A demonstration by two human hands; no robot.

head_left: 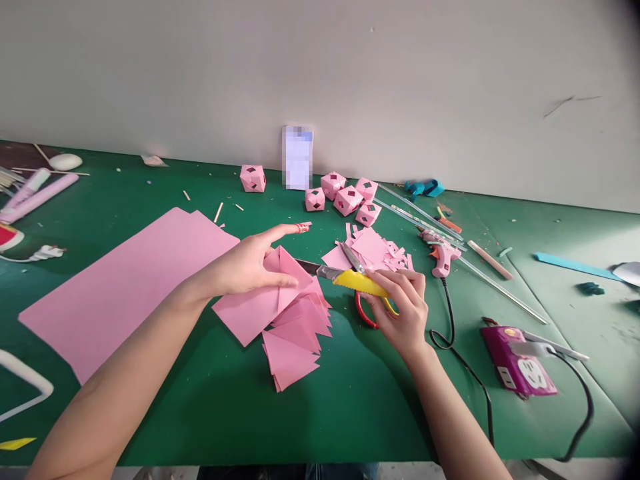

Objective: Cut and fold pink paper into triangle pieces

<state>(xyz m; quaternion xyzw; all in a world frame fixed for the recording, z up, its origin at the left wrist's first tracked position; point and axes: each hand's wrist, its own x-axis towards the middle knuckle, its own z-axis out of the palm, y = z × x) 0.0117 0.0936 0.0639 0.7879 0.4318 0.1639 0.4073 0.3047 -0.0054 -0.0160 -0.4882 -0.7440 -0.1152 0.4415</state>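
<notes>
My right hand (403,307) grips a yellow utility knife (361,283) by its handle, the blade pointing left. The blade reaches the folded edge of a piece of pink paper (250,303), and part of it is hidden there. My left hand (253,263) holds that paper, thumb on top and index finger stretched out to the right. Below it several pink paper pieces (290,357) with pointed corners lie fanned in a pile. Scissors (367,310) with red and yellow handles rest under the knife, partly covered by my right hand.
Large pink sheets (120,280) lie at left. Behind are folded pink paper balls (349,200) and a propped phone (298,158). Pink scraps (375,247), a pink glue gun (443,257), clear glue sticks (500,293) and a purple power socket (517,360) with a black cord sit at right.
</notes>
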